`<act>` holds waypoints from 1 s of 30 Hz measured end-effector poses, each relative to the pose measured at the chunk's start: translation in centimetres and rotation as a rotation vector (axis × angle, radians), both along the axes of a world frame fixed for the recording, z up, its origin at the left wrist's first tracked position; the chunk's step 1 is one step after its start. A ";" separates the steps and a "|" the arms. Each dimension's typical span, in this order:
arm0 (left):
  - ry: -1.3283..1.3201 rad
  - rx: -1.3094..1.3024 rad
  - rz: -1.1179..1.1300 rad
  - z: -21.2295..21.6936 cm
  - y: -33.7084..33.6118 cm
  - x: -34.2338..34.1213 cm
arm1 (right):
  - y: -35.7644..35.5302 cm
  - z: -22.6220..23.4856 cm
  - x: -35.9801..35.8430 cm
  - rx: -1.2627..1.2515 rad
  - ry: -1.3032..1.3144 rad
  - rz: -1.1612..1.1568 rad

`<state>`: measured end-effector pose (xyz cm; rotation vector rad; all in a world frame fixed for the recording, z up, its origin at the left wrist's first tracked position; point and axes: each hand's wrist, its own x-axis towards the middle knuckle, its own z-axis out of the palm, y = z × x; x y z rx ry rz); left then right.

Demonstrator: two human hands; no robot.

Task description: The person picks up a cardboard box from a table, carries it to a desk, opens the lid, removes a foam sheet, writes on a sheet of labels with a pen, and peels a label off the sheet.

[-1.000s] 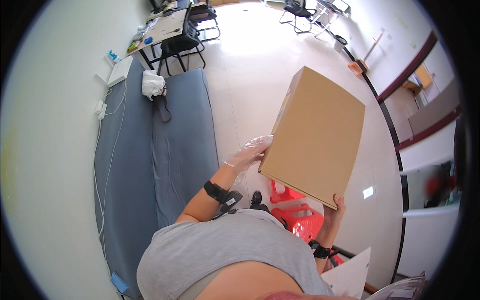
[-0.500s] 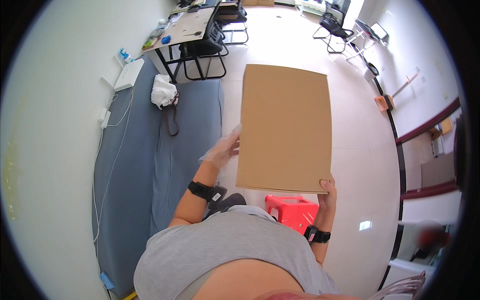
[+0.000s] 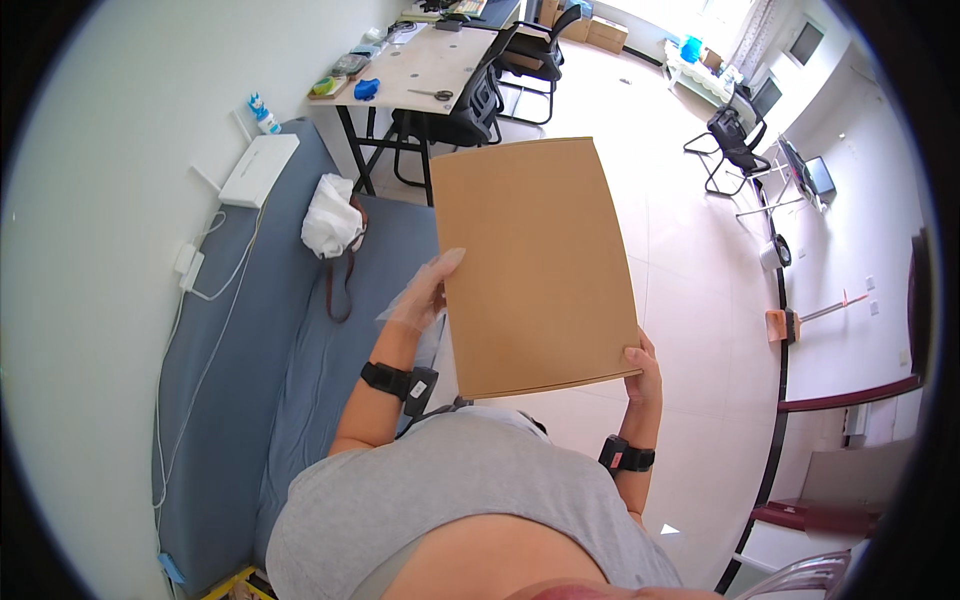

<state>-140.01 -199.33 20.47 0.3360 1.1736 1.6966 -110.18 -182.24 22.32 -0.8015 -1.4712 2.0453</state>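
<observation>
While right hand [image 3: 643, 372] grips cardboard box [image 3: 535, 265] corner, left hand [image 3: 428, 295] steadies edge.

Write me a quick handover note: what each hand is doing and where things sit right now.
Left hand: in a clear glove, flat against the left edge of the cardboard box.
Right hand: grips the box's lower right corner.
Box: flat, held up in front of the chest, above the pale floor, beside the grey mattress.
Done: box lifted. Left: it is not yet opened out.
</observation>
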 end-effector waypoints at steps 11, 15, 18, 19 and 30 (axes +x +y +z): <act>-0.052 0.187 0.112 -1.4 23.6 -11.3 | 24.0 -0.8 -12.4 0.013 0.288 -0.044; -0.100 0.326 0.270 -0.9 31.2 -15.7 | 33.2 -0.7 -19.0 -0.109 0.421 -0.007; -0.118 0.318 0.424 -0.6 35.3 -18.6 | 38.9 -0.6 -25.2 -0.155 0.394 0.075; -0.086 0.323 0.440 0.7 36.9 -19.4 | 40.6 -0.8 -27.0 -0.177 0.364 0.089; -0.082 0.299 0.866 1.4 52.3 -34.8 | 50.7 1.0 -50.7 0.004 0.235 0.236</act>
